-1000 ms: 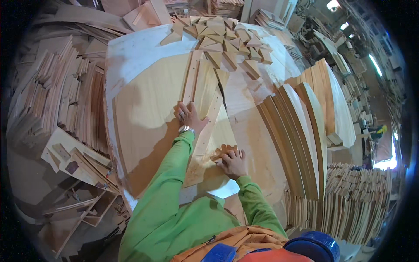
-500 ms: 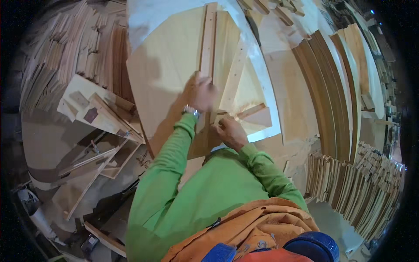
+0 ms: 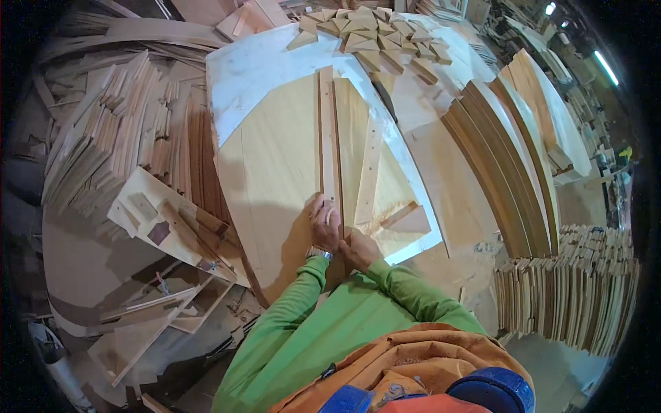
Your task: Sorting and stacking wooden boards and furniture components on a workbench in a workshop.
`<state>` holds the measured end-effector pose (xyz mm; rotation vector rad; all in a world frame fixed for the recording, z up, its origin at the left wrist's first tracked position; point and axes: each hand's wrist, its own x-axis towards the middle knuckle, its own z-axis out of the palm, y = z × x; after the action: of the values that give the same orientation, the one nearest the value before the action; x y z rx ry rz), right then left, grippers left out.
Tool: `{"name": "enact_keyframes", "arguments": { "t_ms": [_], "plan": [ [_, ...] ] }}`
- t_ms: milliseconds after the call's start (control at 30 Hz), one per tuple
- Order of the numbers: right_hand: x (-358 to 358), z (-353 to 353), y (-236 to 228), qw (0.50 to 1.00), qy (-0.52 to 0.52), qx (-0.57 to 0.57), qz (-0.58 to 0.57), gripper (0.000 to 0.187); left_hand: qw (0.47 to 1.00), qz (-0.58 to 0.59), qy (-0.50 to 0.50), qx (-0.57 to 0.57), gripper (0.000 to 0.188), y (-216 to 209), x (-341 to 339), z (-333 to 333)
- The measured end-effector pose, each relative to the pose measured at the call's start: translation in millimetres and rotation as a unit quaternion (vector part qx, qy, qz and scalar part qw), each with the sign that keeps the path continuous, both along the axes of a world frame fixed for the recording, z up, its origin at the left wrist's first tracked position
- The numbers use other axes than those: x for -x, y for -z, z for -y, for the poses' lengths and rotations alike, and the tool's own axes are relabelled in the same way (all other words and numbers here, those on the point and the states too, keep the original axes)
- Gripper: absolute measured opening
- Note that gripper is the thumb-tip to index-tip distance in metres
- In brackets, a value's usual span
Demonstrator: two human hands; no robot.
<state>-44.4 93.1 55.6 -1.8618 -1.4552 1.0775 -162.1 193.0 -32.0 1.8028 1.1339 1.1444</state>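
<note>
A long narrow wooden strip with dark edges lies lengthwise on a pale wooden panel in front of me. My left hand, a metal watch on its wrist, is closed over the near part of the strip. Right beside it, my right hand has its fingers curled in against the strip's right edge near the close end. Its fingertips are partly hidden, so what they grip is unclear. A shorter slanted batten and a small wooden block lie on the panel to the right, with sawdust around them.
Small triangular wooden offcuts are heaped at the far end of the table. Curved wooden pieces stand to the right, above a row of stacked thin slats. On the left are piled boards and a wooden jig.
The view has shifted, bringing the far heap of offcuts into sight. My left hand has come closer to my right along the strip; my right hand now lies against the strip's edge.
</note>
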Motion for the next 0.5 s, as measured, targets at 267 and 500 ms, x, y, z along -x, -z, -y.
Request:
{"name": "enact_keyframes", "arguments": {
  "t_ms": [267, 500],
  "plan": [
    [9, -10, -79, 0.996, 0.048, -0.007, 0.073, 0.045, 0.980, -0.016, 0.059, -0.191, 0.053, 65, 26, -24],
    [-42, 87, -118, 0.989, 0.087, 0.037, 0.110, 0.032, 0.841, 0.341, 0.071, 0.413, 0.060, -72, -44, 4]
  ]
}}
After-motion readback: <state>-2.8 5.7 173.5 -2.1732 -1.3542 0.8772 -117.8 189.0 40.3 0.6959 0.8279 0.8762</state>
